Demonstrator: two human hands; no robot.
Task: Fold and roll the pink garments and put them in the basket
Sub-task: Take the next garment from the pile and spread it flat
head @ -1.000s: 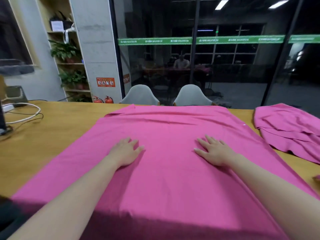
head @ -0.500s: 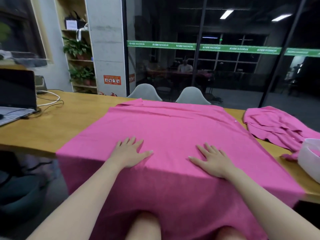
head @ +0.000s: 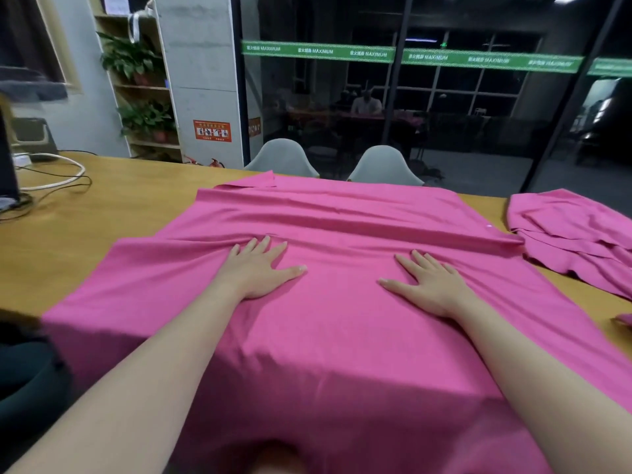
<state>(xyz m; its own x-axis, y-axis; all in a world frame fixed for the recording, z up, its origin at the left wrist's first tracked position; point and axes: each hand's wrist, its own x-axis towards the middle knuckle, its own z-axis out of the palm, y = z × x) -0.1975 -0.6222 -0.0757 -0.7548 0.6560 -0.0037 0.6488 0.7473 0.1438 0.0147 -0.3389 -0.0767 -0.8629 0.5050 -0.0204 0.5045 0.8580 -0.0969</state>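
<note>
Wrinkles are the likely trouble: with both the left hand (head: 254, 271) and the right hand (head: 432, 285) lying flat, fingers straight and gripping nothing, on the spread pink garment (head: 325, 336), any forward push could bunch the ridge already raised at 12 o'clock from the fingertips. Thin, soft, matte knit drapes over the near edge of the smooth wooden table (head: 102, 217) and could slip off. A second pink garment (head: 574, 234) lies crumpled at 2 o'clock; no basket shows.
</note>
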